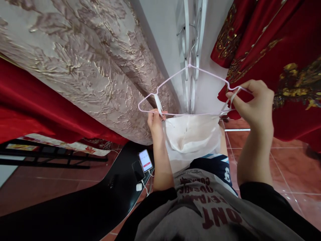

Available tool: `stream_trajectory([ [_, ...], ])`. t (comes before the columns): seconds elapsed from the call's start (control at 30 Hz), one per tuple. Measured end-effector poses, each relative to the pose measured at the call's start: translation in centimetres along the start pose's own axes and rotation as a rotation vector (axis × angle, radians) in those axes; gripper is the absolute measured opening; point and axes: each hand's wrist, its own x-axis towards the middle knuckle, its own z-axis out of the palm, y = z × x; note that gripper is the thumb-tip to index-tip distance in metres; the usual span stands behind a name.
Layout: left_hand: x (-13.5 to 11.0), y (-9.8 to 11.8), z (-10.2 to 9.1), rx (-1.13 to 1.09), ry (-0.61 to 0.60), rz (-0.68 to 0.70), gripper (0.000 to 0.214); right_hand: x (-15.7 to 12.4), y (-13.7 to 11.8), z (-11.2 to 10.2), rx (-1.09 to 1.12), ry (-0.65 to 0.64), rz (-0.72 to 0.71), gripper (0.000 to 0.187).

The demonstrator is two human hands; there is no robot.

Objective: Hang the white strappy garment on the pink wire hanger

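Observation:
A pale pink clothes hanger spans the space between my hands, its metal hook in front of a white rack. Whether the hook hangs on the rack I cannot tell. A white garment hangs from it by thin straps. My left hand is closed at the hanger's lower left bar, where the left strap loops over the frame. At the right end, my right hand pinches the right strap between thumb and fingers. That strap passes over the hanger's right arm.
White rack bars stand against the wall. Embossed pinkish fabric hangs at left, with red garments at right. Two phones, one lit phone and one dark phone, lie on a black surface beside a white charger.

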Motion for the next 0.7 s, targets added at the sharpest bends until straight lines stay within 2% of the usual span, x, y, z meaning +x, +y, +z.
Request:
stream_trajectory([
  [0.1,-0.3,-0.2,0.0,0.020,-0.012,0.005,0.030,0.2,-0.6,0.0,-0.005,-0.089,-0.033,0.013],
  [0.2,-0.7,-0.3,-0.1,0.058,-0.030,0.007,0.029,0.0,-1.8,0.2,0.031,-0.104,-0.122,0.031],
  [0.27,-0.8,-0.1,-0.1,0.075,-0.058,0.001,0.029,-0.7,-2.5,0.6,0.090,-0.012,-0.185,0.042],
  [0.33,-0.9,0.0,0.0,0.080,-0.070,-0.012,0.029,-1.7,-2.9,1.6,0.187,0.046,-0.246,0.043],
  [0.37,-0.9,0.0,0.1,0.079,-0.063,-0.018,0.030,-2.3,-3.0,2.2,0.239,0.007,-0.268,0.041],
  [0.5,-1.2,-0.1,0.0,0.074,-0.045,-0.045,0.032,-4.4,-2.6,5.3,0.274,-0.405,-0.297,0.034],
  [0.57,-1.6,0.1,-0.7,0.107,-0.109,-0.086,0.036,-5.0,-2.4,6.4,0.219,-0.447,-0.276,0.032],
  [0.7,-2.1,2.4,-2.6,0.344,-0.406,-0.150,0.039,-5.6,-2.0,6.8,0.204,-0.340,-0.229,0.027],
])
